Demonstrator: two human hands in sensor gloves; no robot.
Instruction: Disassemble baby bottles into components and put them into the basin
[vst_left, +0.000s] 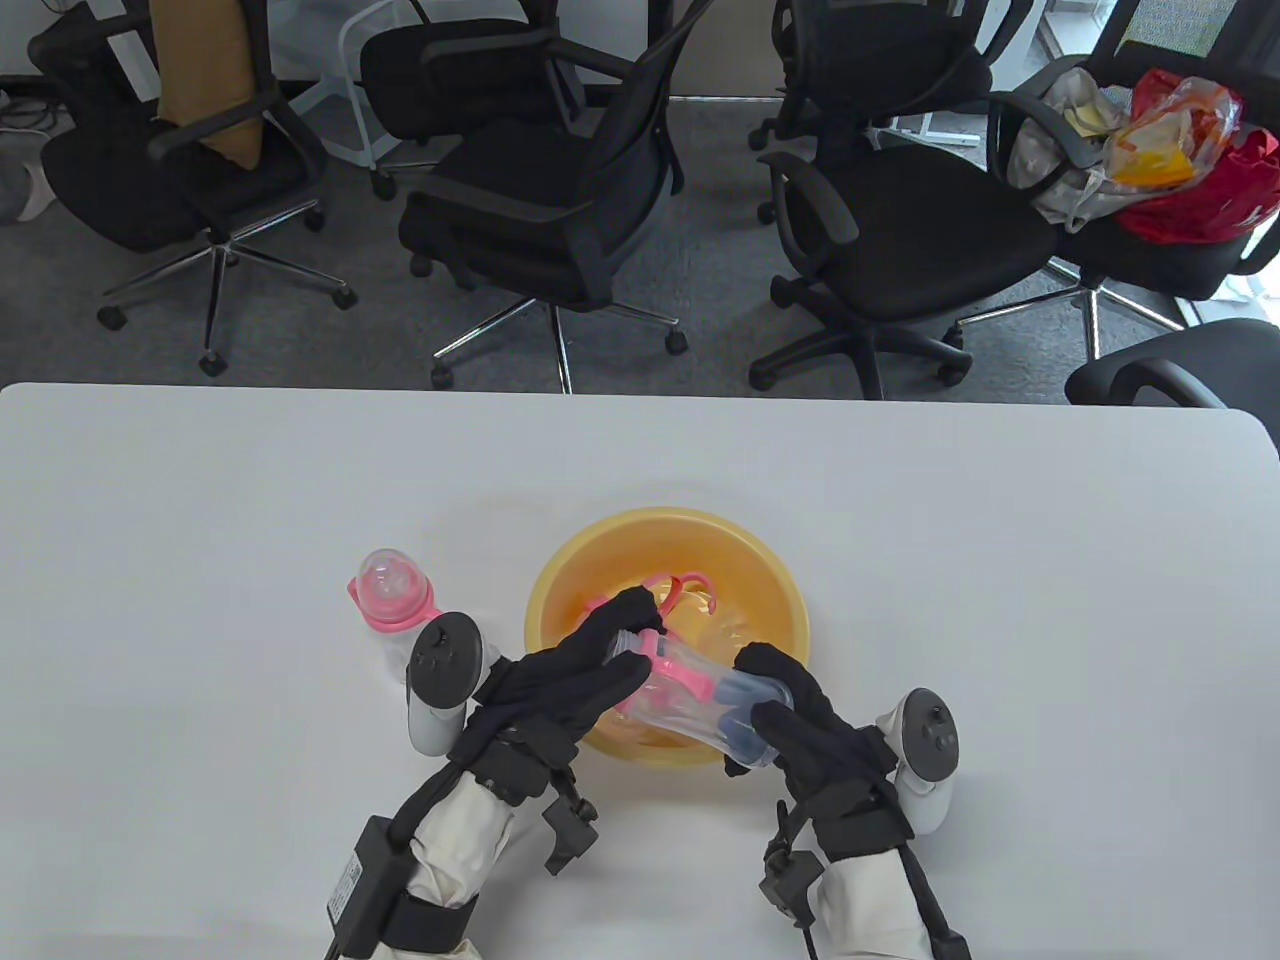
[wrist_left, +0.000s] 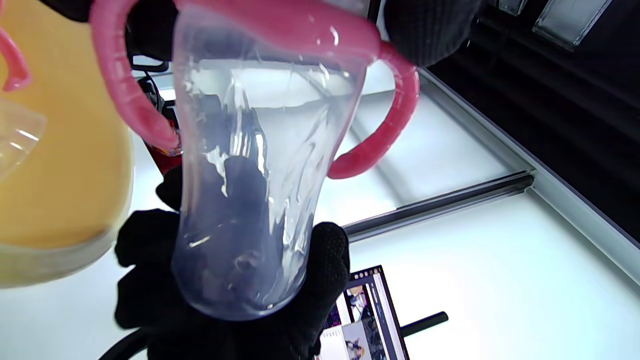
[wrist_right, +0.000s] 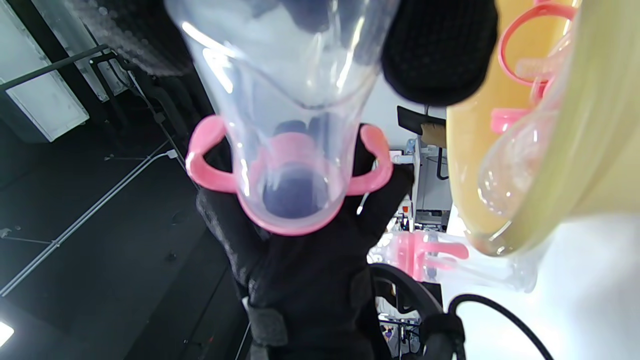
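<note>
A clear baby bottle (vst_left: 690, 700) with a pink handled collar (vst_left: 680, 672) lies sideways over the near part of the yellow basin (vst_left: 560, 580). My left hand (vst_left: 600, 650) grips its collar end, and my right hand (vst_left: 790, 720) grips its base. The left wrist view shows the clear body (wrist_left: 245, 200) with pink handles (wrist_left: 385, 135) and my right hand's fingers (wrist_left: 330, 270) round the base. The right wrist view looks along the bottle (wrist_right: 290, 100) to the pink collar (wrist_right: 285, 220) held in my left hand (wrist_right: 310, 270). A second bottle (vst_left: 390, 605) with pink collar and clear cap stands left of the basin.
Pink handle parts (vst_left: 685, 590) and clear pieces lie inside the basin. The white table (vst_left: 1000, 560) stretches wide around it. Several black office chairs (vst_left: 560, 200) stand beyond the far edge, one with bags (vst_left: 1180, 150) on it.
</note>
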